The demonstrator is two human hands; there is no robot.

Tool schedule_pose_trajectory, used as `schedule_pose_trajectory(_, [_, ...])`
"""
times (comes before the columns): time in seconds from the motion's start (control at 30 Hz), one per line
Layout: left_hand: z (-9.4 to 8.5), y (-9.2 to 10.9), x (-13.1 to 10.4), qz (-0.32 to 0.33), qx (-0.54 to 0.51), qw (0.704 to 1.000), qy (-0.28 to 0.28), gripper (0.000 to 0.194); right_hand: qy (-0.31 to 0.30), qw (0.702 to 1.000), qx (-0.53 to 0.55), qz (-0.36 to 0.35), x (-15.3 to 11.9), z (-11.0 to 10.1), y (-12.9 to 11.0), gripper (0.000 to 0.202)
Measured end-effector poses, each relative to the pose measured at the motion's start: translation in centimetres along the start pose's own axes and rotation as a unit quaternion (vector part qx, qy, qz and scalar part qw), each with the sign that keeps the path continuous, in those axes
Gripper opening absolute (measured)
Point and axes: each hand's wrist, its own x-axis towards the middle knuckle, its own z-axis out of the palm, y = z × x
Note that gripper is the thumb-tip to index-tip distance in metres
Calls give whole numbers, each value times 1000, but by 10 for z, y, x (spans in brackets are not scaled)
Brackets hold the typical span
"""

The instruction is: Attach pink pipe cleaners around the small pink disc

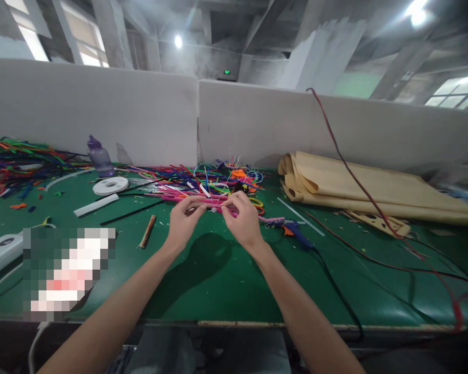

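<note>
Both my hands hover over the green table, fingertips pinched together and only a small gap apart. My left hand is closed at thumb and forefinger, and my right hand faces it in the same pinch. Between the fingertips shows a tiny whitish piece, too small to name. Just behind lie pink stems among a heap of coloured stems. A blue glue gun with an orange trigger rests to the right of my right hand.
On the left are a purple bottle, a white spool, a brown stick and a white power strip. Rolled tan sheets lie at right. A red-black cable hangs across the right side. A white partition stands behind.
</note>
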Motion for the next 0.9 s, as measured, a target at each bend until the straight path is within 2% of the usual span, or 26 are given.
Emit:
schedule_pose_trajectory(0.2, [-1, 0, 2, -18, -21, 1000, -5, 23, -18, 999, 36, 14, -1, 1, 1, 13])
schedule_pose_trajectory(0.33, [-1, 0, 3, -14, -25, 999, -22, 25, -21, 1000, 9, -17, 0, -1, 1, 15])
schedule_pose_trajectory(0.5, [-1, 3, 2, -8, -13, 997, -73, 23, 3, 996, -51, -66, 3, -4, 4, 16])
schedule_pose_trajectory(0.9, [2, 3, 1, -9, -45, 991, -123, 25, -7, 994, -82, -67, 4, -6, 10, 15])
